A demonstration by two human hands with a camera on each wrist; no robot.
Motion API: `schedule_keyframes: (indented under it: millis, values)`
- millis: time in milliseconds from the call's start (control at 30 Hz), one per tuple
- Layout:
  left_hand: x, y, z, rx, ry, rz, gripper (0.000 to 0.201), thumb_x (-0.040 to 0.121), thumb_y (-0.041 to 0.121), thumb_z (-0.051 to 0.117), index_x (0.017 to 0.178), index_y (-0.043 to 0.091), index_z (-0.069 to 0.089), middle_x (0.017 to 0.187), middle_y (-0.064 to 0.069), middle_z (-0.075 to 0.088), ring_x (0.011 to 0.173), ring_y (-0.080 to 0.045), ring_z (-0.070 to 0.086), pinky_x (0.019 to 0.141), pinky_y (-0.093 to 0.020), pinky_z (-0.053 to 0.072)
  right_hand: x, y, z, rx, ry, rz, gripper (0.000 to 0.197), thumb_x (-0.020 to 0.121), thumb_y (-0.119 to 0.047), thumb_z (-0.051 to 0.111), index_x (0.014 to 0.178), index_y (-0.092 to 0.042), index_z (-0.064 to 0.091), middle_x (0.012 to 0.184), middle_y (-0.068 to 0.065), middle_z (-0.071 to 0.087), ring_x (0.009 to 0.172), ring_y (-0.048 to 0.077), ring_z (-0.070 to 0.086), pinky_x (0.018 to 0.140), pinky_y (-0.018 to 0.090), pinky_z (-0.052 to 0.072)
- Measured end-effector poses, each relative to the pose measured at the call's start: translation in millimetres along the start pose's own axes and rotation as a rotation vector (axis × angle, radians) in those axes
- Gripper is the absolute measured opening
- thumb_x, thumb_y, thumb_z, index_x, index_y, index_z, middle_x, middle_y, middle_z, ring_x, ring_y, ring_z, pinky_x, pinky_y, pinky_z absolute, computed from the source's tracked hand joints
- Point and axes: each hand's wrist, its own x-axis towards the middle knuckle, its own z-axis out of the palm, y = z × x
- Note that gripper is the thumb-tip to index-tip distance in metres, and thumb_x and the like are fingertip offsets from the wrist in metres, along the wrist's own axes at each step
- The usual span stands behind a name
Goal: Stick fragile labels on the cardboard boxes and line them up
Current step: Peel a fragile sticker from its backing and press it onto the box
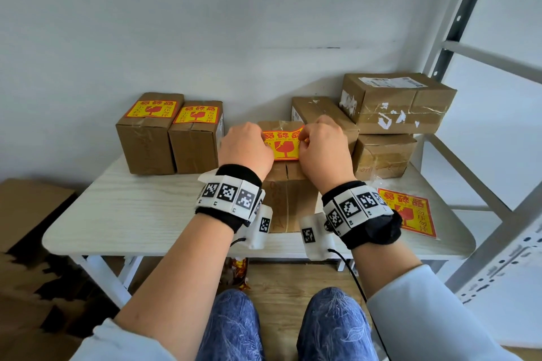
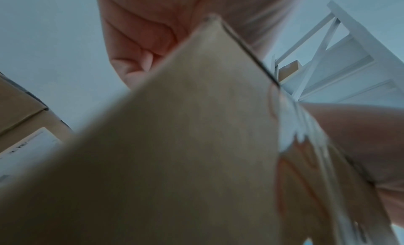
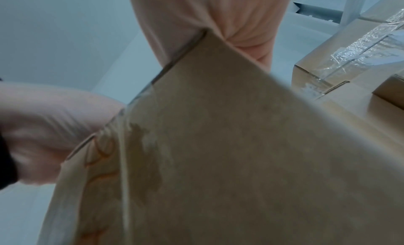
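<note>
A brown cardboard box (image 1: 289, 202) stands on the white table (image 1: 132, 214) in front of me. A red and yellow fragile label (image 1: 283, 145) lies on its top, with the far right corner curled up. My left hand (image 1: 258, 141) holds the label's left edge with curled fingers. My right hand (image 1: 311, 138) pinches the right edge near the lifted corner. Both wrist views look up along the box (image 2: 186, 153) (image 3: 218, 153) at curled fingers (image 2: 135, 65) and the right palm (image 3: 207, 15); the label is hidden there.
Two labelled boxes (image 1: 149, 138) (image 1: 195, 141) stand side by side at the back left. Unlabelled boxes (image 1: 319, 114) (image 1: 396, 102) (image 1: 381, 155) are stacked at the back right. A spare label sheet (image 1: 410, 214) lies at the table's right. A metal rack (image 1: 498, 155) borders the right side.
</note>
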Motion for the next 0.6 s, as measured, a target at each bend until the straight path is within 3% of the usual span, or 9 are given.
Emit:
schedule_keyframes:
  millis: [100, 267, 333, 467, 533, 600]
  values:
    - [1.9, 0.0, 2.4, 0.035, -0.020, 0.011, 0.021, 0.093, 0.018, 0.057, 0.104, 0.010, 0.073, 0.104, -0.009, 0.072, 0.099, -0.030, 0.066, 0.083, -0.037, 0.052, 2.1, 1.3, 0.8, -0.035, -0.031, -0.005, 0.020, 0.089, -0.004, 0.054, 0.094, -0.002, 0.073, 0.104, 0.013, 0.060, 0.091, 0.031, 0.062, 0.075, 0.036, 0.050]
    - [5.6, -0.3, 1.1, 0.065, -0.084, 0.036, 0.024, 0.093, 0.024, 0.058, 0.111, 0.012, 0.069, 0.108, -0.009, 0.070, 0.101, -0.030, 0.066, 0.084, -0.037, 0.052, 2.8, 6.2, 2.3, -0.067, -0.045, 0.011, 0.020, 0.090, -0.007, 0.055, 0.094, -0.004, 0.073, 0.102, 0.012, 0.061, 0.093, 0.028, 0.060, 0.070, 0.027, 0.038]
    - [4.5, -1.8, 1.0, 0.076, -0.095, 0.056, 0.027, 0.095, 0.029, 0.056, 0.116, 0.017, 0.068, 0.114, -0.008, 0.068, 0.102, -0.030, 0.065, 0.084, -0.037, 0.051, 3.0, 7.1, 3.6, -0.066, -0.050, 0.030, 0.020, 0.091, -0.010, 0.055, 0.095, -0.005, 0.074, 0.104, 0.012, 0.061, 0.095, 0.029, 0.061, 0.071, 0.029, 0.042]
    - [0.3, -11.6, 3.9, 0.108, -0.199, 0.007, 0.040, 0.099, 0.046, 0.047, 0.135, 0.032, 0.056, 0.131, -0.012, 0.047, 0.111, -0.034, 0.060, 0.091, -0.041, 0.049, -0.4, 10.6, 3.3, -0.069, -0.098, 0.052, 0.028, 0.095, -0.018, 0.050, 0.111, -0.017, 0.073, 0.118, 0.008, 0.059, 0.112, 0.030, 0.054, 0.086, 0.039, 0.050]
    - [0.1, -18.6, 8.8, 0.086, -0.292, -0.002, 0.047, 0.101, 0.049, 0.036, 0.146, 0.037, 0.041, 0.144, -0.014, 0.039, 0.126, -0.035, 0.051, 0.102, -0.045, 0.044, 0.3, 14.8, 4.7, -0.033, -0.220, 0.059, 0.036, 0.099, -0.027, 0.044, 0.129, -0.026, 0.064, 0.140, 0.005, 0.051, 0.129, 0.032, 0.044, 0.103, 0.044, 0.043]
    - [-0.2, -21.7, 11.4, -0.010, -0.417, -0.008, 0.052, 0.104, 0.048, 0.024, 0.155, 0.038, 0.019, 0.155, -0.012, 0.033, 0.134, -0.033, 0.044, 0.109, -0.045, 0.039, 4.5, 20.1, 6.5, 0.045, -0.393, 0.101, 0.045, 0.103, -0.038, 0.035, 0.146, -0.029, 0.045, 0.160, 0.003, 0.032, 0.145, 0.032, 0.029, 0.117, 0.047, 0.027]
